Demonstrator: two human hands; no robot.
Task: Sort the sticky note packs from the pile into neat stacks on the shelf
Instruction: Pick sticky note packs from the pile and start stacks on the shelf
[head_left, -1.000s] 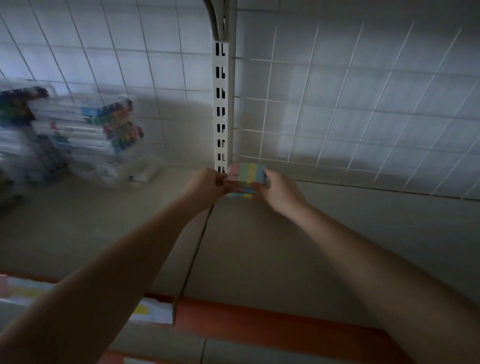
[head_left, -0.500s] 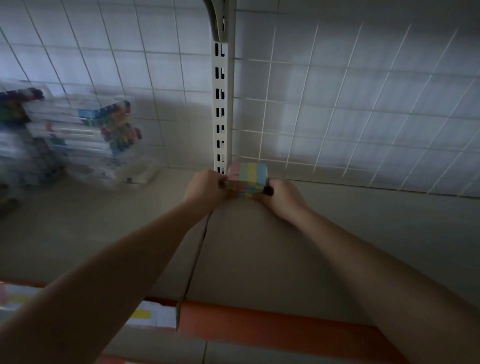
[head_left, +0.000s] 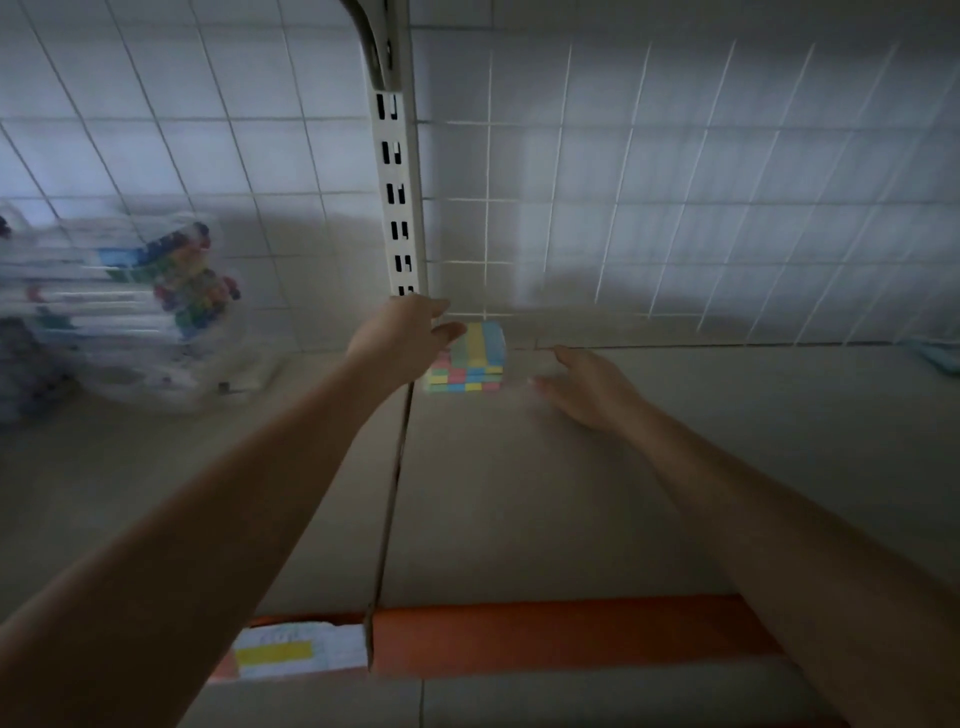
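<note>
A stack of multicoloured sticky note packs (head_left: 474, 358), striped pink, yellow, green and blue, stands at the back of the grey shelf (head_left: 519, 483), just right of the white slotted upright (head_left: 399, 208). My left hand (head_left: 402, 338) hovers at the stack's left side with fingers straight, its fingertips at the top pack's left edge. My right hand (head_left: 587, 387) lies low over the shelf to the right of the stack, fingers relaxed, apart from the packs and holding nothing.
Clear plastic packs of coloured markers (head_left: 130, 306) are piled at the back left. A white wire grid (head_left: 675, 208) backs the shelf. An orange front rail (head_left: 545, 634) carries a price label (head_left: 291, 652). A teal item (head_left: 940, 358) peeks in at the far right.
Both hands held the packs a second ago and set them down on the stack. Now they have let go; the right hand has drawn back to the right.
</note>
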